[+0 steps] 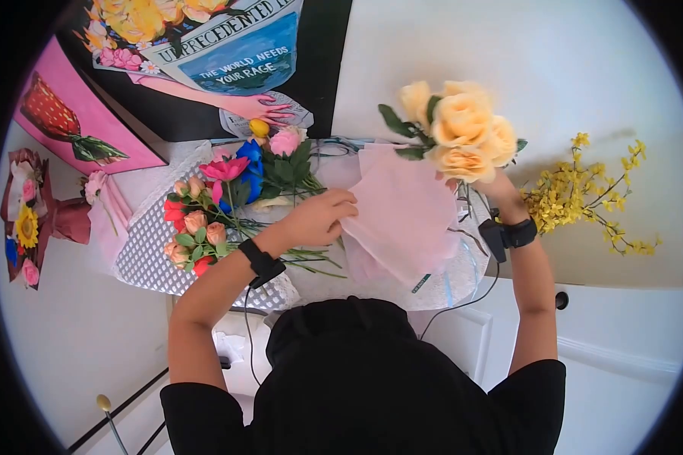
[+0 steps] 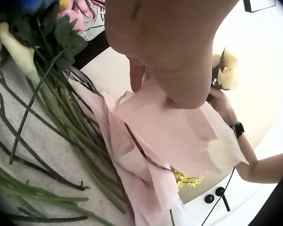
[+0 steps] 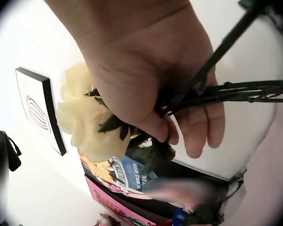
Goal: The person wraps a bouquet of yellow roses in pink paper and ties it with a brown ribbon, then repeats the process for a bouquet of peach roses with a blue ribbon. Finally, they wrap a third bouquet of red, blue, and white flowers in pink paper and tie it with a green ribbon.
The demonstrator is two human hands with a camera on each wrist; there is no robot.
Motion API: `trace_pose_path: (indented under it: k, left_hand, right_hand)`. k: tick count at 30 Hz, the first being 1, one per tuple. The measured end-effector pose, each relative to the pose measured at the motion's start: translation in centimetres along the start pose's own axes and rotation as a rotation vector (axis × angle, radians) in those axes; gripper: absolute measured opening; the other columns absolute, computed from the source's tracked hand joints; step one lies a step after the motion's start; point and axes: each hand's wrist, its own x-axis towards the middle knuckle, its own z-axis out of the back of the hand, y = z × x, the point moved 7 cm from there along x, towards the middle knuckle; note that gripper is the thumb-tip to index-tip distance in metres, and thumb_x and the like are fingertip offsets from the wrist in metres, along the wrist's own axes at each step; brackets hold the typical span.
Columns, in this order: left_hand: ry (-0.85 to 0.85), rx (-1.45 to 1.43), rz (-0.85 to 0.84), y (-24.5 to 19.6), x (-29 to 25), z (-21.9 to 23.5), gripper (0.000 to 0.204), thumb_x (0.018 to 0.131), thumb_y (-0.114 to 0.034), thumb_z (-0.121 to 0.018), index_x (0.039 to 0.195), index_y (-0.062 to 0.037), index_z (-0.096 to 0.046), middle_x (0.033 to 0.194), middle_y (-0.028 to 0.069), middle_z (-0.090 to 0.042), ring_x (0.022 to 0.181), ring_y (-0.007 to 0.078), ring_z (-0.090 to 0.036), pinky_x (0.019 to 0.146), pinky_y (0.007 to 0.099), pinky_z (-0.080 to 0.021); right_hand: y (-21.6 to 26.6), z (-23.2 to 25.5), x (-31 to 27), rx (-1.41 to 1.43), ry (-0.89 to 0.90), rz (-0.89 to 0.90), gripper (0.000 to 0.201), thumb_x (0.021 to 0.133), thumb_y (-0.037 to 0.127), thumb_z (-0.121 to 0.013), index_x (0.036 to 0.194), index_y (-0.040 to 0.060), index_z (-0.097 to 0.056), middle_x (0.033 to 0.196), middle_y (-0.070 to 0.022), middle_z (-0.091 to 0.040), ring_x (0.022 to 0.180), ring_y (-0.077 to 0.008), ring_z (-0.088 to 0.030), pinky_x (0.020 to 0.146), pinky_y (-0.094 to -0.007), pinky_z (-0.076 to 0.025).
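Observation:
My right hand (image 1: 499,191) holds a bunch of pale yellow artificial roses (image 1: 464,125) above the table's right side. In the right wrist view, the thumb and fingers close around their dark green stems (image 3: 247,92), with the blooms beyond the thumb. Pink wrapping paper (image 1: 406,208) spreads across the table between the two hands. At its left edge my left hand (image 1: 320,217) pinches the sheet, which stands lifted in folds in the left wrist view. The left fingertips are partly hidden behind the hand there.
Left of the paper lie loose pink, red, peach and blue artificial flowers (image 1: 224,171), their green stems (image 2: 61,122) pointing toward the paper. Yellow blossom branches (image 1: 584,189) extend at the right. A painted canvas (image 1: 205,76) leans behind, and a wrapped bouquet (image 1: 30,220) is far left.

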Motion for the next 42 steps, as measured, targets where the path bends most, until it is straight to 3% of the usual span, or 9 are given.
trace_pose_path:
  k: [4, 10, 12, 16, 22, 24, 27, 35, 42]
  left_hand:
    - [0.126, 0.457, 0.028, -0.9, -0.5, -1.8, 0.041, 0.067, -0.010, -0.058, 0.108, -0.0068, -0.054, 0.111, 0.0126, -0.053, 0.106, 0.0296, -0.050, 0.090, 0.0462, -0.040]
    - [-0.026, 0.759, -0.191, -6.6, -0.1, -6.9, 0.039, 0.074, -0.018, -0.050, 0.111, -0.0060, -0.053, 0.106, 0.0115, -0.055, 0.104, 0.0268, -0.051, 0.090, 0.0468, -0.038]
    - [-0.021, 0.690, -0.165, -6.5, -0.8, -9.4, 0.037, 0.073, -0.017, -0.050, 0.108, -0.0051, -0.054, 0.103, 0.0108, -0.055, 0.102, 0.0261, -0.051, 0.088, 0.0447, -0.039]
    - [-0.001, 0.530, -0.116, -4.7, -1.5, -11.1, 0.028, 0.070, -0.015, -0.051, 0.095, -0.0040, -0.056, 0.091, 0.0079, -0.056, 0.094, 0.0228, -0.053, 0.080, 0.0361, -0.042]
    - [-0.152, 0.519, -0.240, -6.1, -0.2, -7.4, 0.012, 0.066, -0.016, -0.052, 0.074, -0.0074, -0.052, 0.074, 0.0026, -0.050, 0.074, 0.0181, -0.048, 0.066, 0.0289, -0.039]
    - [-0.131, 0.526, -0.239, -6.1, 0.0, -7.1, 0.015, 0.065, -0.015, -0.053, 0.077, -0.0063, -0.053, 0.077, 0.0033, -0.050, 0.078, 0.0181, -0.049, 0.069, 0.0291, -0.040]
    - [-0.150, 0.538, -0.234, -6.4, 0.6, -6.0, 0.017, 0.065, -0.015, -0.053, 0.079, -0.0051, -0.053, 0.081, 0.0042, -0.051, 0.082, 0.0183, -0.050, 0.071, 0.0293, -0.041]
    - [-0.270, 0.622, -0.230, -7.0, 3.2, -4.7, 0.015, 0.067, -0.013, -0.053, 0.080, -0.0035, -0.054, 0.083, 0.0085, -0.053, 0.087, 0.0237, -0.052, 0.074, 0.0318, -0.041]
    - [-0.098, 0.236, 0.441, 0.1, 5.3, -5.7, 0.014, 0.072, -0.012, -0.055, 0.081, -0.0009, -0.054, 0.088, 0.0142, -0.057, 0.079, 0.0313, -0.057, 0.065, 0.0413, -0.045]
  right_hand:
    - [2.3, -5.2, 1.8, -0.068, 0.013, -0.208, 0.022, 0.077, 0.007, -0.059, 0.098, 0.0016, -0.057, 0.075, -0.0048, -0.062, 0.059, -0.0106, -0.058, 0.045, -0.0244, -0.046]
    - [-7.0, -13.4, 6.9, -0.314, 0.253, 0.055, 0.030, 0.072, 0.011, -0.060, 0.100, 0.0005, -0.056, 0.074, -0.0119, -0.061, 0.050, -0.0131, -0.057, 0.036, -0.0274, -0.043]
    - [-4.3, -16.3, 5.0, -0.399, 0.561, -0.530, 0.045, 0.067, 0.010, -0.062, 0.110, 0.0003, -0.053, 0.084, -0.0173, -0.064, 0.074, -0.0269, -0.061, 0.073, -0.0360, -0.048]
    - [-8.5, -20.0, 5.0, -0.428, 0.517, -0.098, 0.050, 0.066, 0.015, -0.065, 0.111, -0.0023, -0.051, 0.084, -0.0220, -0.062, 0.073, -0.0264, -0.061, 0.072, -0.0355, -0.048]
    - [-5.6, -18.1, 6.0, -0.367, 0.356, 0.020, 0.052, 0.067, 0.017, -0.064, 0.111, -0.0055, -0.048, 0.086, -0.0197, -0.062, 0.066, -0.0264, -0.059, 0.069, -0.0365, -0.049]
    - [-6.3, -17.9, 5.1, -0.197, 0.546, -0.378, 0.050, 0.070, 0.019, -0.063, 0.112, -0.0045, -0.048, 0.096, -0.0161, -0.061, 0.080, -0.0248, -0.059, 0.075, -0.0337, -0.047]
    - [-8.1, -16.8, 5.3, -0.229, 0.554, -0.058, 0.046, 0.080, 0.019, -0.058, 0.119, -0.0032, -0.047, 0.105, -0.0131, -0.058, 0.093, -0.0209, -0.056, 0.083, -0.0312, -0.044]
    - [-10.2, -10.3, -0.4, 0.102, 0.324, -0.262, 0.041, 0.094, 0.026, -0.043, 0.125, 0.0008, -0.047, 0.107, -0.0097, -0.058, 0.096, -0.0200, -0.053, 0.089, -0.0312, -0.039]
    - [-11.1, -8.4, -4.9, -0.180, 0.103, -0.078, 0.035, 0.093, 0.025, -0.041, 0.109, -0.0038, -0.053, 0.099, -0.0117, -0.059, 0.088, -0.0188, -0.053, 0.082, -0.0285, -0.041]
